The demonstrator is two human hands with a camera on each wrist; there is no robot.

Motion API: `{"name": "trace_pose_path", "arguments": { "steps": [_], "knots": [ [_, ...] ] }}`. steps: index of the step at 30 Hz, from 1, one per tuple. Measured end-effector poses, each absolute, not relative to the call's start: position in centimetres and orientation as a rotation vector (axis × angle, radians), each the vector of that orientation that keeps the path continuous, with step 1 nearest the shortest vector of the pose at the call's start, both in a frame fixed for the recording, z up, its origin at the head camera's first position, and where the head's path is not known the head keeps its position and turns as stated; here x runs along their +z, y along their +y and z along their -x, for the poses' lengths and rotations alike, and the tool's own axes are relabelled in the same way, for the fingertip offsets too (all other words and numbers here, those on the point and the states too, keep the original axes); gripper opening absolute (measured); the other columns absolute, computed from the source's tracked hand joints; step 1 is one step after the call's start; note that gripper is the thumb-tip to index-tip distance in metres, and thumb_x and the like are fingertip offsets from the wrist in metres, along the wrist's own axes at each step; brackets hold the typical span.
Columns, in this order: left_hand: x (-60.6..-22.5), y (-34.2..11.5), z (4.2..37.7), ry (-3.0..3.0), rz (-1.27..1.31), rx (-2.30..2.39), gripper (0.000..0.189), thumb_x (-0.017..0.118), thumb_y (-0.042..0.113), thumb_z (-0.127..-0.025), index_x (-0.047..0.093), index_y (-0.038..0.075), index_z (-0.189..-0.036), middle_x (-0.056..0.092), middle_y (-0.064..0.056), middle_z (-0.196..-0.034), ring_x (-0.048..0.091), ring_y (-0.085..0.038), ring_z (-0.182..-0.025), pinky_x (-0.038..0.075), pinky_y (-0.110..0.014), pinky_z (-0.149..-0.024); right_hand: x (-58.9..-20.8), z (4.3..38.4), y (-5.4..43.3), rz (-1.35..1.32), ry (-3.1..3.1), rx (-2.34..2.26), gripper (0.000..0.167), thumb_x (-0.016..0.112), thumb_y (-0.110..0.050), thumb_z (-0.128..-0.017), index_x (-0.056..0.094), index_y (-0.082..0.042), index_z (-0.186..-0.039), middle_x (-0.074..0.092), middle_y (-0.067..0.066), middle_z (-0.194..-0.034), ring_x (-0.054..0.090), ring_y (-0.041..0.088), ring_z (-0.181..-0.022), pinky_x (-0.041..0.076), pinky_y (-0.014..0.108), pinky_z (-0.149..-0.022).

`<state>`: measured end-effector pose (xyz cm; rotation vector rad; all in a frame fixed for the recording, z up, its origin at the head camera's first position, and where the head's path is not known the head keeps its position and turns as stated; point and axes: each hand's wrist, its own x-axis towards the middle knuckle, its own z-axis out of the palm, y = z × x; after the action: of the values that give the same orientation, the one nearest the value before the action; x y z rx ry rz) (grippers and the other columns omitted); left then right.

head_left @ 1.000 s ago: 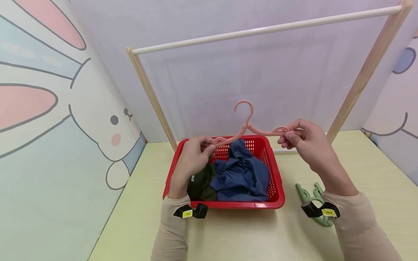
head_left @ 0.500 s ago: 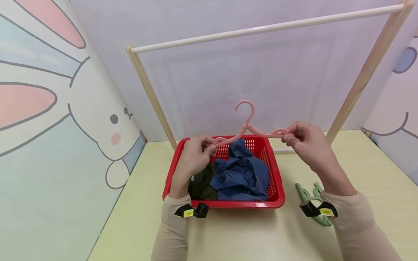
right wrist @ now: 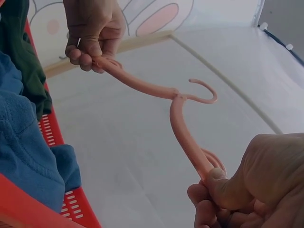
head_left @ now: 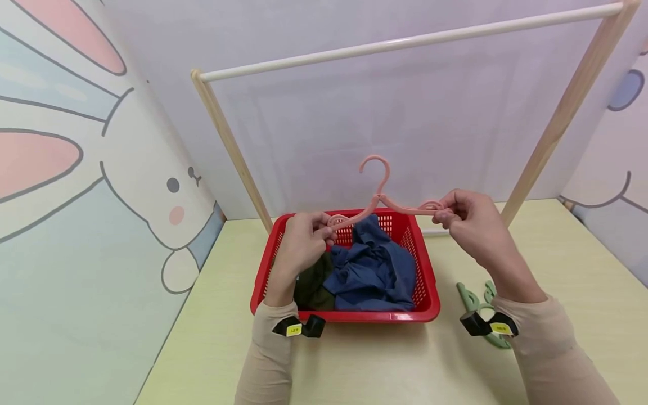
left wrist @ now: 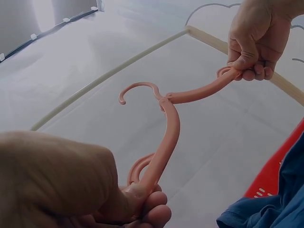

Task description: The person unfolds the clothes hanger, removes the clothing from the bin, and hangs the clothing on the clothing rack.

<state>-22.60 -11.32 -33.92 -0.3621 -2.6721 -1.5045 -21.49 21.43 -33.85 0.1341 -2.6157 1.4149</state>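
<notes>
A pink clothes hanger (head_left: 402,208) is stretched between both hands above the back of a red basket (head_left: 430,287), its hook upward. My left hand (head_left: 298,242) pinches the tip of one arm between thumb and fingers. At the opposite tip, my right hand (head_left: 478,230) pinches the other arm. Both wrist views show the hanger's two arms meeting at a joint below the hook (left wrist: 142,85). Inside the basket lie a crumpled blue garment (head_left: 374,270) and a dark green garment (head_left: 314,287), the green one partly hidden behind my left hand and wrist.
Behind the basket stands a rack with a white rail (head_left: 405,42) and wooden posts (head_left: 567,112). A green folding hanger (head_left: 471,301) lies on the table (head_left: 364,365) right of the basket, partly covered by my right wrist. A rabbit-painted wall (head_left: 136,197) rises at the left.
The right hand has lowered slightly and shifted its fingers on the hanger's tip. The left hand keeps its pinch. The whole view has drifted a little.
</notes>
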Motion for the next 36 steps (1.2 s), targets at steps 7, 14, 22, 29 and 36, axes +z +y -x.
{"name": "trace_pose_path", "arguments": {
  "steps": [7,14,22,29,36],
  "knots": [
    [-33.6,-11.4,22.5,-2.656,0.326,-1.548,0.014,0.064,-0.007,-0.107,0.076,-0.004,-0.114,0.077,-0.020,-0.096,0.074,-0.024,-0.073,0.069,-0.035,-0.073,-33.9,21.3,21.2,-0.151,-2.591,1.431,0.008,0.064,-0.001,-0.106,0.070,-0.001,-0.111,0.068,0.014,-0.097,0.058,0.024,-0.082,0.046,0.028,-0.054],
    [-33.7,-11.9,22.9,-2.605,0.461,-1.576,0.015,0.066,-0.004,-0.108,0.076,-0.003,-0.119,0.077,-0.020,-0.102,0.074,-0.022,-0.081,0.068,-0.033,-0.077,-33.9,20.8,21.6,-0.110,-2.509,1.434,0.011,0.068,-0.013,-0.110,0.072,-0.002,-0.110,0.069,0.010,-0.092,0.057,0.023,-0.082,0.048,0.029,-0.058],
    [-33.8,-12.4,23.0,-2.519,0.588,-1.660,0.020,0.081,0.014,-0.104,0.080,0.004,-0.122,0.078,-0.012,-0.105,0.073,-0.023,-0.085,0.062,-0.030,-0.074,-33.9,20.9,21.6,-0.140,-2.458,1.459,0.013,0.070,-0.013,-0.110,0.073,-0.001,-0.109,0.070,-0.003,-0.087,0.060,0.017,-0.081,0.050,0.025,-0.063],
    [-34.1,-11.6,23.1,-2.481,0.656,-1.831,0.024,0.081,0.018,-0.104,0.079,0.005,-0.124,0.081,-0.012,-0.114,0.078,-0.034,-0.102,0.067,-0.049,-0.093,-33.9,20.9,21.1,-0.173,-2.496,1.456,0.011,0.072,-0.014,-0.109,0.074,-0.003,-0.109,0.070,0.005,-0.090,0.060,0.021,-0.082,0.050,0.027,-0.061],
    [-34.3,-11.5,23.1,-2.450,0.625,-1.867,0.021,0.079,0.019,-0.106,0.079,0.006,-0.123,0.081,-0.012,-0.112,0.074,-0.028,-0.093,0.060,-0.029,-0.069,-33.9,21.1,20.9,-0.188,-2.515,1.453,0.011,0.072,-0.013,-0.109,0.074,-0.002,-0.110,0.072,0.005,-0.093,0.063,0.019,-0.084,0.053,0.026,-0.065]
  ]
}}
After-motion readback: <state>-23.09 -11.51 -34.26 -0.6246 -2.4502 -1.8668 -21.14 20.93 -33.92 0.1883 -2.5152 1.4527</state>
